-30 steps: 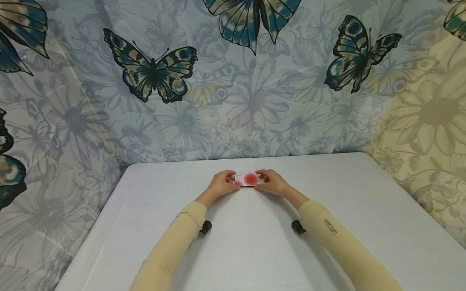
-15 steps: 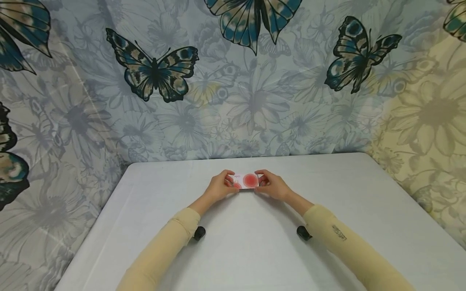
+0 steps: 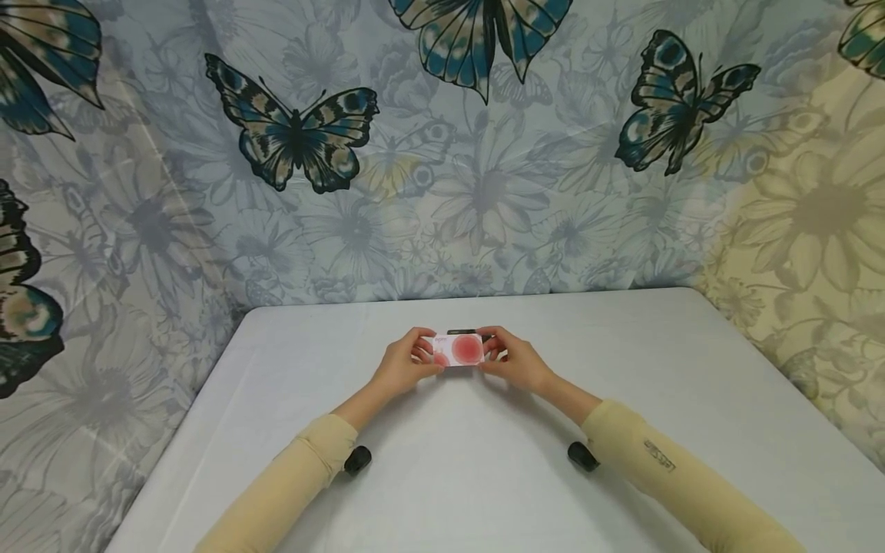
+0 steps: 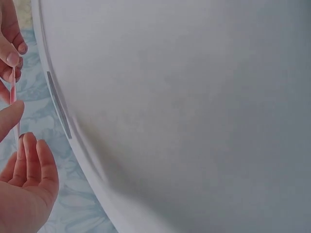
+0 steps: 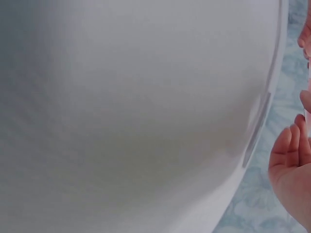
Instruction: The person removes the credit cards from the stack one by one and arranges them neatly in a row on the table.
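A small white and pink card (image 3: 448, 355) with a large red circle is held up above the white table, its printed face towards me. Its left end is pinched by my left hand (image 3: 403, 362), thumb at the lower edge and fingers at the upper corner. My right hand (image 3: 515, 359) grips the other end the same way. Seen edge-on in the left wrist view, the card (image 4: 13, 91) looks thin. Behind it on the table lies a flat dark strip (image 3: 462, 332), partly covered by the card and right fingers in the head view. It shows whole as a narrow grey bar (image 4: 59, 105) in the left wrist view.
The white-covered table (image 3: 470, 476) has rounded far corners. Right behind its far edge hangs a cloth backdrop (image 3: 484, 207) printed with flowers and butterflies. Black wrist cameras (image 3: 358, 460) sit under both yellow sleeves (image 3: 297, 476).
Both hands have drawn the card nearer to me and slightly left, tilting its face up into fuller view. The dark strip now shows behind the card's upper edge.
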`<state>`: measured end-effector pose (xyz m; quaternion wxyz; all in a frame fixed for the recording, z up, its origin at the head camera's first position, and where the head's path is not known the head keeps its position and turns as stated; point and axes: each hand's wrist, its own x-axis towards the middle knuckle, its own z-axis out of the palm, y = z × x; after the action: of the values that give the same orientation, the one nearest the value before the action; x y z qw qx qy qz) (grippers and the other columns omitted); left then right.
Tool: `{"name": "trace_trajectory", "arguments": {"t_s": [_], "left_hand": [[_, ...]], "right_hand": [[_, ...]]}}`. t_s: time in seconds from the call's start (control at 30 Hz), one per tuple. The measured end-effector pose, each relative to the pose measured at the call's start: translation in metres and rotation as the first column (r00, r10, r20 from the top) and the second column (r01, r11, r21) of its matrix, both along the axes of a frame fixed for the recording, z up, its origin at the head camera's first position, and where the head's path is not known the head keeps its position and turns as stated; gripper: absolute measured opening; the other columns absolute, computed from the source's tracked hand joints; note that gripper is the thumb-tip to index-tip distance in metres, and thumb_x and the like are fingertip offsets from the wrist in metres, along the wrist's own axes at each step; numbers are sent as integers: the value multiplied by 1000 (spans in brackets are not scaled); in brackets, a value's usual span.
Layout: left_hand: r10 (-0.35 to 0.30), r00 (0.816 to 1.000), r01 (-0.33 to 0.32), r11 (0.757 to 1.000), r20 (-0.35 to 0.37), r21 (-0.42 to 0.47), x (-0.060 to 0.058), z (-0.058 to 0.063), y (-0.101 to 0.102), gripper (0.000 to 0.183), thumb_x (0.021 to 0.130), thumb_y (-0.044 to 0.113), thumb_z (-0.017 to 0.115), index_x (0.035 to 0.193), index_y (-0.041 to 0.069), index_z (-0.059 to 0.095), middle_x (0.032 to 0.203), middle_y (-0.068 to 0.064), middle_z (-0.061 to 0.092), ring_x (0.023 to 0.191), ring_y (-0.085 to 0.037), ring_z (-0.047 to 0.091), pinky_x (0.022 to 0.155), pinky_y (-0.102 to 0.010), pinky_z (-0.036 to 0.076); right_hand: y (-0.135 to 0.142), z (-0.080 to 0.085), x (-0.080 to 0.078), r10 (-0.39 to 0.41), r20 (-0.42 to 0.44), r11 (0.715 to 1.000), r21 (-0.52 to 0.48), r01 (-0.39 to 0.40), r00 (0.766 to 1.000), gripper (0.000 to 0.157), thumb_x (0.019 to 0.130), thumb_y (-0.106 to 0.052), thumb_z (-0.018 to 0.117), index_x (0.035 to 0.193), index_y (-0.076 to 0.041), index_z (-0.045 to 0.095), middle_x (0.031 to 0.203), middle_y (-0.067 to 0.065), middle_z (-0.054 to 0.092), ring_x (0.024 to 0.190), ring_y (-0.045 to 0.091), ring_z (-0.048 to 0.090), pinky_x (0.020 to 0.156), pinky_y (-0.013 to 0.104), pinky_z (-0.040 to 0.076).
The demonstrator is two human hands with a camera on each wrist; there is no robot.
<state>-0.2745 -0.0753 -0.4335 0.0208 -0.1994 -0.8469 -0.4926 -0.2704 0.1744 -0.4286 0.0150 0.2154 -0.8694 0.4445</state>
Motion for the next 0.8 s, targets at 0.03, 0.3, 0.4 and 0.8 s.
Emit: {"name": "trace_trajectory", "arguments": {"t_s": [0.03, 0.3, 0.4, 0.8], "left_hand": [[-1, 1000, 1, 1000, -5, 0, 2, 0, -1, 56, 77, 3, 82, 126, 2, 55, 93, -3, 60, 82, -16, 59, 75, -27, 51], [4, 1000, -4, 1000, -6, 17, 21, 3, -9, 55, 75, 1, 82, 124, 2, 56, 90, -2, 61, 82, -17, 59, 73, -26, 51], [4, 1000, -4, 1000, -5, 15, 27, 5, -13, 55, 75, 0, 82, 124, 2, 56, 89, -2, 61, 82, -18, 60, 73, -26, 51], [5, 1000, -4, 999, 16, -50, 55, 6, -38, 54, 76, 8, 83, 122, 5, 57, 89, 1, 61, 85, -17, 60, 75, -30, 52]], "right_hand": [[-1, 0, 2, 3, -4, 1000, -5, -3, 1000, 56, 82, -6, 77, 132, -5, 53, 96, 6, 63, 87, 24, 57, 69, 25, 46], [-7, 2, 13, 43, -23, 999, -12, -44, 999, 56, 80, -6, 79, 130, -7, 54, 93, 2, 63, 84, 21, 57, 66, 23, 45], [-9, 3, 17, 61, -45, 998, -13, -62, 997, 56, 79, -6, 80, 129, -5, 55, 91, 2, 63, 83, 22, 57, 65, 23, 45], [-27, 0, 37, 145, -29, 989, -2, -145, 989, 55, 80, -12, 81, 128, -5, 55, 83, -4, 64, 75, 11, 56, 63, 24, 46]]}}
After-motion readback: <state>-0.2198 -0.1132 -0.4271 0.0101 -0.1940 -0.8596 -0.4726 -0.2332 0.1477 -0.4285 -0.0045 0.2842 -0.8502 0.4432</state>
